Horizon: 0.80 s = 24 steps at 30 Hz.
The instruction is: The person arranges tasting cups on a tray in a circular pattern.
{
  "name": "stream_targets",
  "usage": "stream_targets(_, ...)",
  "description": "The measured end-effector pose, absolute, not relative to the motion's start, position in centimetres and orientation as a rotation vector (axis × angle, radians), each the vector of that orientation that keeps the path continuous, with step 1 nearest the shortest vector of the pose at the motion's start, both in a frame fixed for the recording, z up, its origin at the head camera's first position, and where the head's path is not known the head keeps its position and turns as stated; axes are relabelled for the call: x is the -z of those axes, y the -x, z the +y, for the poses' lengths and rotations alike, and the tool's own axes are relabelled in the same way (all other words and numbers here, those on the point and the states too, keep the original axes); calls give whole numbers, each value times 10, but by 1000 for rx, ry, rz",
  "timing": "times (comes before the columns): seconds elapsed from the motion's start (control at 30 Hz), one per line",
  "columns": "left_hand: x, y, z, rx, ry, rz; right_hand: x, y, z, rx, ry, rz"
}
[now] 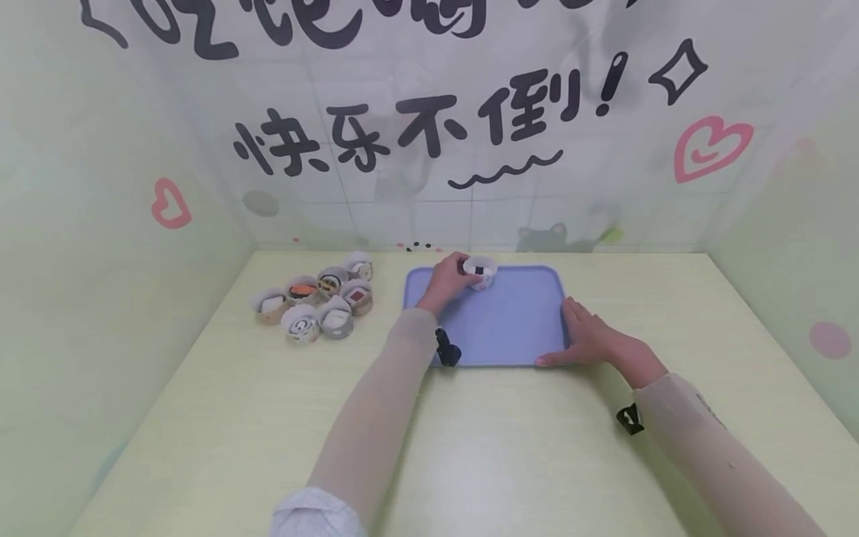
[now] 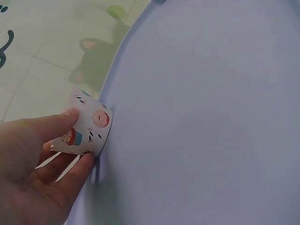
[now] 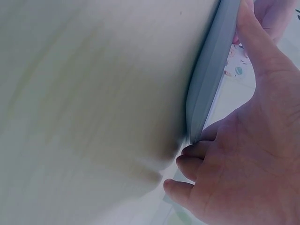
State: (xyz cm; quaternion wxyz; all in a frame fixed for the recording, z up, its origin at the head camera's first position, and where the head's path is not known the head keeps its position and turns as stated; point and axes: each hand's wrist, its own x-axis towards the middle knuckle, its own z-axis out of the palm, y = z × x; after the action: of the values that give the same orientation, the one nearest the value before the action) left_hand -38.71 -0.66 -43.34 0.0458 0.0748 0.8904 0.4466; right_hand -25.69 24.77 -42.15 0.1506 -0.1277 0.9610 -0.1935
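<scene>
My left hand [image 1: 443, 286] pinches a small white paper cup [image 1: 486, 280] at the far rim of a blue tray [image 1: 499, 321]. In the head view a white piece with a dark patch shows inside this cup. The left wrist view shows cupcake and doughnut prints on the cup wall [image 2: 89, 124], with the thumb on one side and fingers on the other. My right hand [image 1: 593, 339] holds the tray's near right corner, its thumb along the front edge and its fingers against the right side. The right wrist view shows bent fingers [image 3: 190, 166] by the tray's edge [image 3: 211, 75].
Left of the tray stand several paper cups holding sushi-like pieces, among them an orange-topped one [image 1: 303, 291], a white swirl [image 1: 301, 327] and a dark red one [image 1: 358, 297]. A printed wall covering [image 1: 416, 216] rises behind the pale table [image 1: 463, 447].
</scene>
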Motion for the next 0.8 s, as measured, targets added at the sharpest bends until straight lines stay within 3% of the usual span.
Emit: stream_targets(0.8, 423, 381, -20, -1481, -267, 2640, 423, 259, 249, 530, 386, 2782)
